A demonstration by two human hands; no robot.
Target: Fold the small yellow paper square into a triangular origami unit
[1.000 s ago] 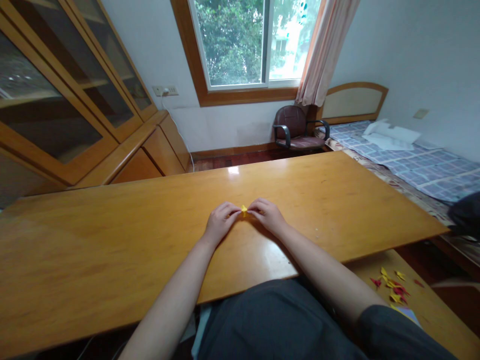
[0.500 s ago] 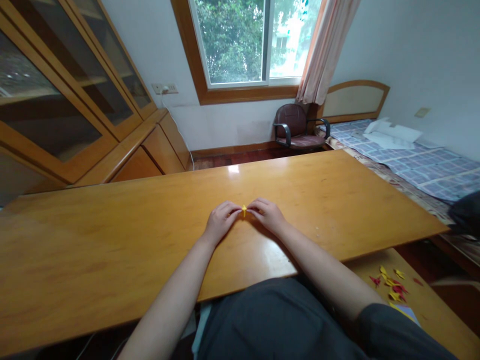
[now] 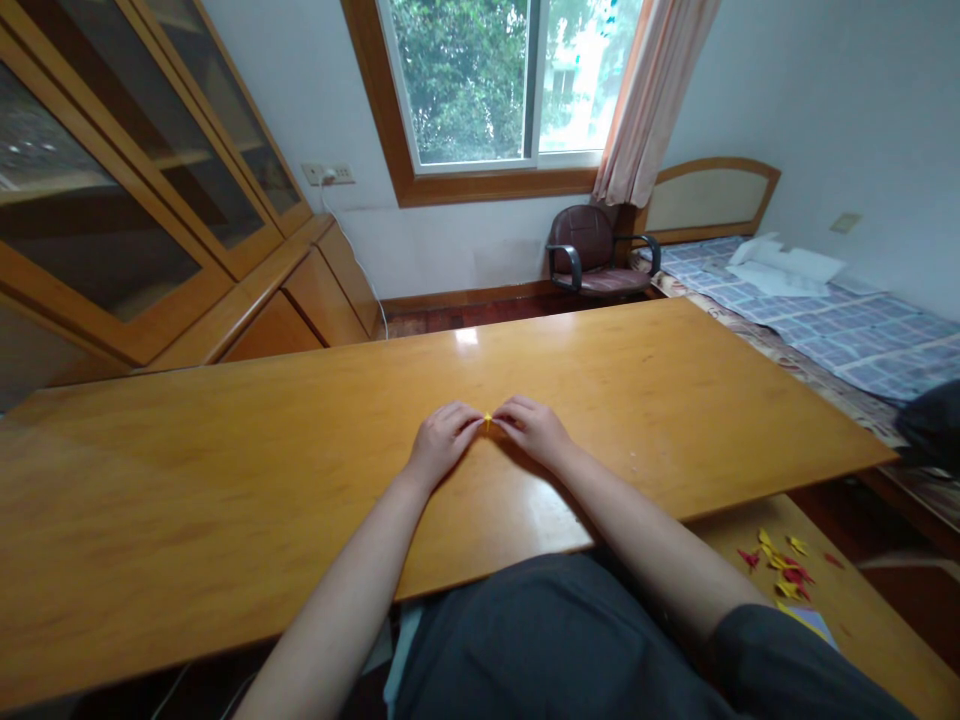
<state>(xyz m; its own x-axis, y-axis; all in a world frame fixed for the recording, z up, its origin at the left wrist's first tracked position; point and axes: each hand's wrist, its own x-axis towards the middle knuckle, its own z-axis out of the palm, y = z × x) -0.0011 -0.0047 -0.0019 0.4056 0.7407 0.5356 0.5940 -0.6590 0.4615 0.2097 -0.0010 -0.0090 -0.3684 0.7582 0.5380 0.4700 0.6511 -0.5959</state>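
A small yellow origami crane [image 3: 488, 420] is held just above the wooden table [image 3: 285, 460], at about its middle. On its left side, my left hand [image 3: 446, 437] pinches it between thumb and fingertips. From the right, my right hand [image 3: 534, 426] pinches the opposite side the same way. Only the crane's narrow middle and a thin point below it show between the fingers; the rest is hidden.
Several red and yellow folded paper cranes [image 3: 784, 570] lie on a lower wooden surface at the right, with paper sheets [image 3: 814, 622] beside them. Behind the table stand a brown armchair [image 3: 592, 255] and a bed [image 3: 832, 310]. A glass-door cabinet [image 3: 135, 200] is at the left.
Both hands stay in nearly the same place with the crane between them. Slightly less of the crane shows below the fingertips now.
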